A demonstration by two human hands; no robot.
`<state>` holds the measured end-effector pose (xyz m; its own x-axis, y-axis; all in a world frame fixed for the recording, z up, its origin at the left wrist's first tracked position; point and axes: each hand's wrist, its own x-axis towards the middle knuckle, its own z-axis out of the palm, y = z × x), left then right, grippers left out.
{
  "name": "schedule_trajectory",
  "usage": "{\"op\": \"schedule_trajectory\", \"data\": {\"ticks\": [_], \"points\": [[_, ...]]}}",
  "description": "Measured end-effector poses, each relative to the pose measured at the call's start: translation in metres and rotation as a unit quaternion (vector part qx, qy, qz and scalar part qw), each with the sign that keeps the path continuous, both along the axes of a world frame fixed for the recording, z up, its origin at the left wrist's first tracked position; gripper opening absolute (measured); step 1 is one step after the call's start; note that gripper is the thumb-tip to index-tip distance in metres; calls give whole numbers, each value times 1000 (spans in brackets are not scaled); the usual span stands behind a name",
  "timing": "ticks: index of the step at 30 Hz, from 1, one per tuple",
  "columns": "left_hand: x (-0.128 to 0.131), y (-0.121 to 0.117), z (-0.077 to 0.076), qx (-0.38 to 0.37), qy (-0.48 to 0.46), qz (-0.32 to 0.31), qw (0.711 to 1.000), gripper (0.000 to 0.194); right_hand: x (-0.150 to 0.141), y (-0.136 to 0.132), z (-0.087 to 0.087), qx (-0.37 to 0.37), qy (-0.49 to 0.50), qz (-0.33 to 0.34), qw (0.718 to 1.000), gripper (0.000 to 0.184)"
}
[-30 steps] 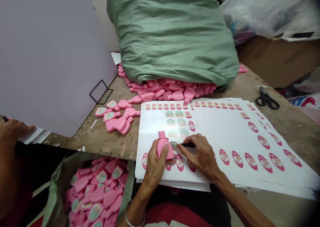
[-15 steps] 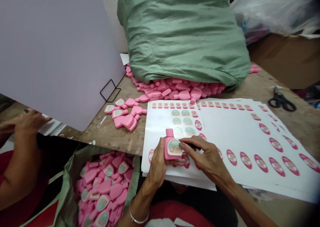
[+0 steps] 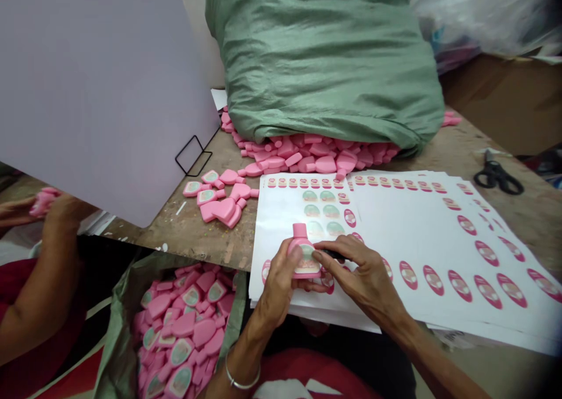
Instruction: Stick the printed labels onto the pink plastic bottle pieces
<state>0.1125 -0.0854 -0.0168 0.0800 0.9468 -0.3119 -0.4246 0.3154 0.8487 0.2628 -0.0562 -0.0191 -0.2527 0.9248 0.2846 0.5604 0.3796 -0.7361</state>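
A small pink bottle [image 3: 299, 231] stands upright in my left hand [image 3: 278, 282], whose thumb presses on the green and cream label [image 3: 309, 265] on its front. My right hand [image 3: 364, 276] is closed round a slim black tool [image 3: 332, 253], whose kind I cannot make out. Its thumb and fingertip touch the label's right edge. Both hands are over a white sticker sheet [image 3: 281, 211] that bears green labels and small pink ones.
Loose pink bottles [image 3: 223, 208] lie left of the sheets, and more spill from a green sack [image 3: 325, 59] behind. An open sack [image 3: 118, 305] of labelled bottles sits below the table edge. Black scissors [image 3: 498, 176] lie right. A co-worker's hand [image 3: 61, 211] holds something pink.
My left thumb has moved onto the label's face, while my right fingers stay at its edge. At the left, the co-worker's hands have shifted and a pink item now shows in them.
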Motion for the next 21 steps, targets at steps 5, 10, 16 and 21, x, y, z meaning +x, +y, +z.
{"op": "schedule_trajectory", "data": {"ticks": [5, 10, 16, 21], "points": [[-5, -1, 0, 38, 13, -50, 998, 39, 4, 7, 0, 45, -63, -58, 995, 29], [-5, -3, 7, 27, 34, -125, 991, 39, -1, 15, 3, -169, 51, -10, 984, 66], [-16, -8, 13, 10, 77, -150, 986, 48, 25, 65, -3, -205, 90, 9, 975, 52], [-54, 20, 5, 49, 254, 68, 964, 40, 51, 148, -9, -88, -117, -242, 959, 59]]}}
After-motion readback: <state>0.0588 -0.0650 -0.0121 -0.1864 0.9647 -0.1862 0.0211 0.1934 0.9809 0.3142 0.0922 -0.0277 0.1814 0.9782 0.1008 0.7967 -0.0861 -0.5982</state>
